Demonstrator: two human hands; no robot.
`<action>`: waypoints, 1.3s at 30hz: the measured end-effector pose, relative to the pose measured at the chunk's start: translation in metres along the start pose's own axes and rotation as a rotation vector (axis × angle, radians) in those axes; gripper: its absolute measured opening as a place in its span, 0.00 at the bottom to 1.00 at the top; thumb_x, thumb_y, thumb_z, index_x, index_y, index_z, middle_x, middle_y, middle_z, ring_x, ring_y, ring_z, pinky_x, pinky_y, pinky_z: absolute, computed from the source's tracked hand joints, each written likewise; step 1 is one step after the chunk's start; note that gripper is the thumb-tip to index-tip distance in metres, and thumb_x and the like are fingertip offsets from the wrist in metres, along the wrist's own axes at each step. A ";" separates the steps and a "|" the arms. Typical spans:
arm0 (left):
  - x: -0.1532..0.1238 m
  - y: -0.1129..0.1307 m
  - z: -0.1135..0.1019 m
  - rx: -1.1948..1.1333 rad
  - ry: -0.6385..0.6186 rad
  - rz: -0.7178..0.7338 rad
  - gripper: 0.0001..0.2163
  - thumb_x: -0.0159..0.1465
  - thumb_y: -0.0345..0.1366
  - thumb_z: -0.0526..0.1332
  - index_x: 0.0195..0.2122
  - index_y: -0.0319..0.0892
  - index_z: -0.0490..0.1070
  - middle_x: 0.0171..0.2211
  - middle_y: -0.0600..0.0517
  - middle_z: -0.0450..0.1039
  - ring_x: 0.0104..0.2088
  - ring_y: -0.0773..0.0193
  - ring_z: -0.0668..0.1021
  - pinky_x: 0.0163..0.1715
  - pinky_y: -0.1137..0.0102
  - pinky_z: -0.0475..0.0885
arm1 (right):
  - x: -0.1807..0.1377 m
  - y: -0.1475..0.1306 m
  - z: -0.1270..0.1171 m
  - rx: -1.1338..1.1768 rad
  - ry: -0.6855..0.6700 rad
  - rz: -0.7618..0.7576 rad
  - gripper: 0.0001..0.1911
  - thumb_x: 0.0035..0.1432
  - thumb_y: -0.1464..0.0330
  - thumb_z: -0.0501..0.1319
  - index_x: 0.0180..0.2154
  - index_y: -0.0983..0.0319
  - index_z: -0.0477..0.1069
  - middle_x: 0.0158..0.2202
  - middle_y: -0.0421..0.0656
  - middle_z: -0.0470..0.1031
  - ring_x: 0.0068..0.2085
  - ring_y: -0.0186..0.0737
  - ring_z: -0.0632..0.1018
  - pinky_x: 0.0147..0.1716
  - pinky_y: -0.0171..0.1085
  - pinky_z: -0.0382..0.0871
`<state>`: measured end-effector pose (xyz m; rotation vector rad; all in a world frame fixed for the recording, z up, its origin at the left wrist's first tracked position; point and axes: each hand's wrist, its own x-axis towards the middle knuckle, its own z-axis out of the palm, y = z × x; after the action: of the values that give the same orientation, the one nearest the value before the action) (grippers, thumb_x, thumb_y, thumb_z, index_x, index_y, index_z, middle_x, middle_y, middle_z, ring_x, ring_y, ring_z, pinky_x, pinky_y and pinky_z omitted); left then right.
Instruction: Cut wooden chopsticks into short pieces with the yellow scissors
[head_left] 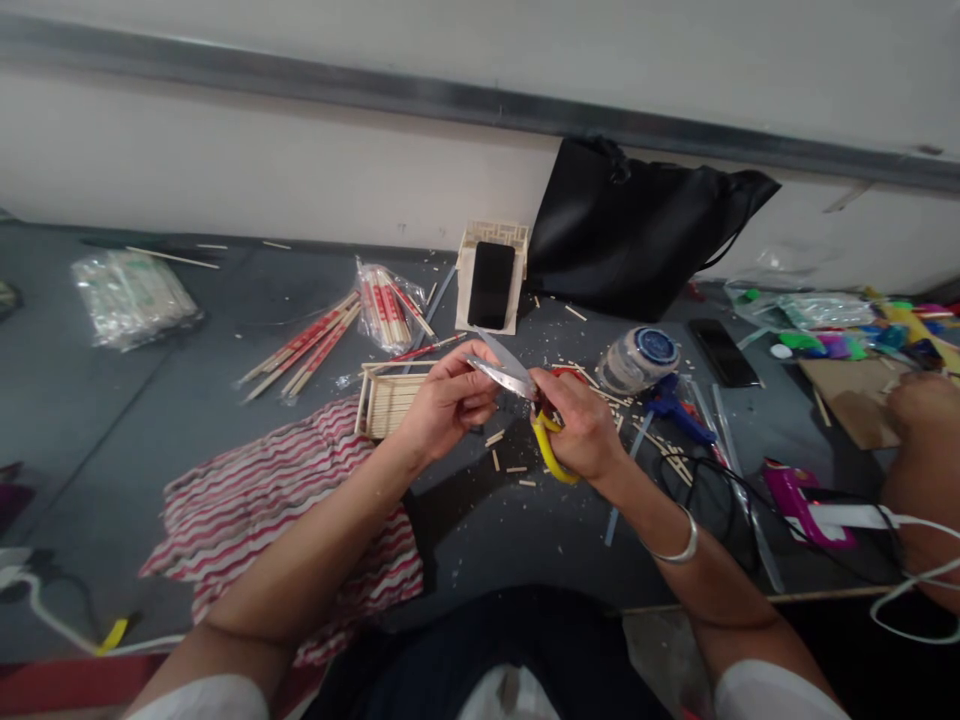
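My right hand (589,425) grips a pair of scissors (553,450) by its yellow and red handles. The blades are spread and point up and left, toward my left hand (454,395). My left fingers are pinched together right at the blades; whatever small piece they hold is too hard to make out. Behind my left wrist stands a small frame made of thin wooden sticks (391,402), partly covered by the hand. Short cut stick pieces (516,469) lie on the dark table below the scissors.
A phone (491,285) rests on a stick-built stand beside a black bag (622,225). Wrapped chopsticks (307,345), a striped cloth (285,500), a jar (637,360), a blue glue gun (679,410) and cables lie around. Another person's arm (926,470) is at right.
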<state>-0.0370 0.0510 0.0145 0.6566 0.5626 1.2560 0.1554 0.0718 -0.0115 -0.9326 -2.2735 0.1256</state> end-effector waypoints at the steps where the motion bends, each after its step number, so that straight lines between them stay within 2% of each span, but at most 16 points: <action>1: 0.000 0.000 0.000 -0.001 0.002 -0.001 0.11 0.51 0.30 0.71 0.28 0.41 0.69 0.17 0.62 0.54 0.16 0.77 0.51 0.14 0.80 0.46 | 0.000 0.000 0.000 0.008 0.001 0.008 0.21 0.59 0.74 0.55 0.53 0.64 0.73 0.33 0.46 0.74 0.32 0.43 0.74 0.33 0.41 0.72; 9: 0.000 0.000 0.001 -0.033 -0.020 -0.016 0.11 0.52 0.31 0.72 0.28 0.41 0.68 0.17 0.62 0.53 0.16 0.77 0.52 0.14 0.81 0.46 | 0.005 -0.005 -0.001 0.031 -0.005 0.035 0.18 0.57 0.74 0.56 0.48 0.59 0.73 0.32 0.43 0.74 0.33 0.41 0.74 0.34 0.39 0.72; 12: 0.000 0.001 0.001 -0.024 -0.026 -0.044 0.11 0.50 0.31 0.71 0.28 0.40 0.68 0.17 0.62 0.53 0.16 0.77 0.51 0.14 0.81 0.46 | 0.007 -0.005 -0.002 0.023 0.015 0.000 0.18 0.58 0.73 0.57 0.49 0.59 0.73 0.33 0.43 0.74 0.34 0.42 0.74 0.35 0.39 0.72; 17: 0.000 0.002 0.001 -0.011 -0.017 -0.065 0.11 0.50 0.30 0.70 0.27 0.40 0.67 0.16 0.63 0.52 0.15 0.78 0.50 0.13 0.81 0.47 | 0.008 -0.004 -0.006 0.006 -0.026 -0.001 0.19 0.56 0.73 0.59 0.51 0.59 0.73 0.34 0.44 0.74 0.36 0.44 0.74 0.37 0.40 0.71; 28: 0.001 0.002 -0.002 -0.003 -0.062 -0.064 0.10 0.50 0.30 0.69 0.25 0.40 0.66 0.16 0.62 0.51 0.15 0.78 0.49 0.13 0.81 0.47 | 0.010 -0.005 -0.011 -0.032 -0.034 -0.037 0.15 0.56 0.73 0.58 0.46 0.58 0.73 0.32 0.42 0.73 0.34 0.42 0.73 0.33 0.38 0.69; 39: 0.001 0.001 -0.003 -0.003 -0.043 -0.061 0.11 0.49 0.30 0.69 0.25 0.41 0.64 0.16 0.62 0.53 0.15 0.78 0.49 0.13 0.81 0.46 | 0.008 0.000 -0.010 -0.009 -0.053 -0.052 0.17 0.57 0.73 0.57 0.47 0.60 0.73 0.32 0.42 0.73 0.32 0.41 0.73 0.32 0.38 0.68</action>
<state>-0.0391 0.0528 0.0130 0.6573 0.5416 1.1828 0.1572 0.0755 0.0011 -0.8835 -2.3476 0.1183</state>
